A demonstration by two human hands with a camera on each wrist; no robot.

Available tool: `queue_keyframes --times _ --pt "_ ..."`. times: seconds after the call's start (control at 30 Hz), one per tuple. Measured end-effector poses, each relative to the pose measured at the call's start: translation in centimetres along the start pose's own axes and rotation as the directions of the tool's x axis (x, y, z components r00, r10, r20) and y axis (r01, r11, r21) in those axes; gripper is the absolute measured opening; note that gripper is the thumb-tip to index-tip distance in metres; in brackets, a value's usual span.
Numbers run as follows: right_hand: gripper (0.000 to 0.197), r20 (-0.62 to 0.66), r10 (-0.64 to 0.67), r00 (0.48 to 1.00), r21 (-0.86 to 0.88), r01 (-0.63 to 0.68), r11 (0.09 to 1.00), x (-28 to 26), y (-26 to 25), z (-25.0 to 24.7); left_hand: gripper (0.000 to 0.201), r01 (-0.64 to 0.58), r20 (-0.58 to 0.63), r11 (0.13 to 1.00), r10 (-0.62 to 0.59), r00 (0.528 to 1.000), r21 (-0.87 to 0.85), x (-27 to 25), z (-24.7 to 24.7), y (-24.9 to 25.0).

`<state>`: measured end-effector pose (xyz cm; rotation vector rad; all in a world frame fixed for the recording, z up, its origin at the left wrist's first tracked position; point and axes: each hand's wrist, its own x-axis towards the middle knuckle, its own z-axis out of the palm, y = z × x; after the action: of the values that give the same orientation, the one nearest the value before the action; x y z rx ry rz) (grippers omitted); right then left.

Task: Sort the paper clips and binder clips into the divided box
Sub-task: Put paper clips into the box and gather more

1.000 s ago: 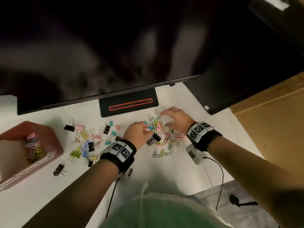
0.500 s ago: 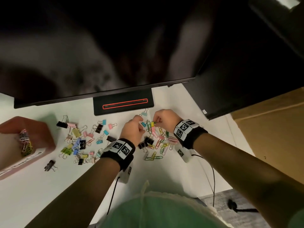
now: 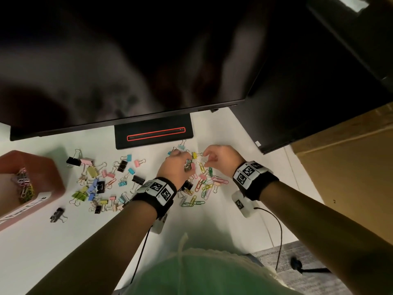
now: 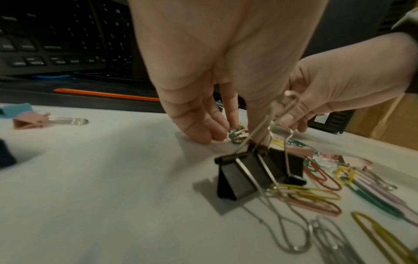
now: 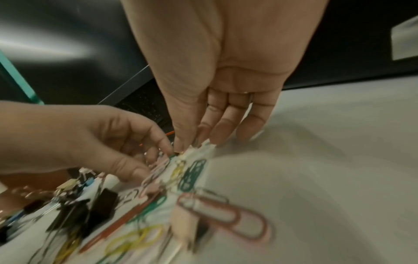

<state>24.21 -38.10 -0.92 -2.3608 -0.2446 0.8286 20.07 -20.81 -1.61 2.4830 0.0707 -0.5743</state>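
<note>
My left hand (image 3: 184,162) hovers over the right-hand pile and grips a small bundle of coloured paper clips (image 3: 188,166); the left wrist view shows the curled fingers (image 4: 203,128) round that bundle (image 4: 237,134). My right hand (image 3: 205,158) is just beside it, with thumb and fingers (image 5: 217,128) pinching a small white clip (image 5: 204,145). Loose paper clips (image 3: 207,185) lie below both hands, with a black binder clip (image 4: 253,171) among them. The pink divided box (image 3: 45,167) stands at the far left and holds paper clips (image 3: 24,184) in one compartment.
Many coloured binder clips (image 3: 95,182) are scattered between the box and my left wrist. One black binder clip (image 3: 57,215) lies alone near the box. A monitor base (image 3: 153,133) and dark screen stand close behind the piles. The table's edge (image 3: 306,179) runs along the right.
My right hand went from spread over the pile to pinching a clip, and drew in beside the left. The left hand moved a little away from me, still holding clips.
</note>
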Motion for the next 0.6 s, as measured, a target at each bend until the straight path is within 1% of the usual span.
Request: queue_keyframes --times 0.07,0.17,0.27,0.33,0.4,0.47,0.53,0.6 --pt "0.030 0.044 -0.003 0.999 -0.070 0.006 0.998 -0.2 -0.3 0.7 0.022 -0.014 0.005 1.000 0.014 1.000 0.003 0.1 -0.1 -0.2" --pt "0.027 0.042 0.000 0.999 -0.127 0.005 0.992 0.1 -0.8 1.4 0.012 -0.012 0.023 0.998 0.013 1.000 -0.062 -0.3 -0.5 -0.8" --pt "0.020 0.035 -0.030 0.999 -0.178 0.036 0.983 0.5 -1.2 1.7 0.010 0.002 -0.024 0.988 -0.006 1.000 -0.156 -1.1 -1.3 -1.8" --pt "0.017 0.026 -0.059 0.998 -0.196 0.063 0.978 0.7 -1.4 1.7 0.013 0.025 -0.064 0.984 -0.037 0.997 -0.178 -1.7 -2.2 -2.6" --pt "0.016 0.024 -0.092 0.995 -0.208 0.095 0.974 0.8 -1.4 1.7 0.021 0.069 -0.094 0.988 -0.083 0.992 -0.137 -2.2 -2.9 -3.2" --pt "0.017 0.042 -0.111 0.993 -0.204 0.117 0.972 0.9 -1.4 1.7 0.029 0.104 -0.122 0.993 -0.111 0.986 -0.057 -2.5 -3.2 -3.3" --pt "0.016 0.050 -0.106 0.993 -0.150 0.113 0.982 0.9 -1.3 1.5 0.032 0.087 -0.134 0.996 -0.084 0.987 0.014 -2.7 -3.0 -2.7" --pt "0.013 0.030 -0.101 0.994 -0.087 0.103 0.991 1.0 -1.2 1.2 0.037 0.071 -0.092 0.996 -0.066 0.994 0.050 -2.5 -2.3 -1.6"
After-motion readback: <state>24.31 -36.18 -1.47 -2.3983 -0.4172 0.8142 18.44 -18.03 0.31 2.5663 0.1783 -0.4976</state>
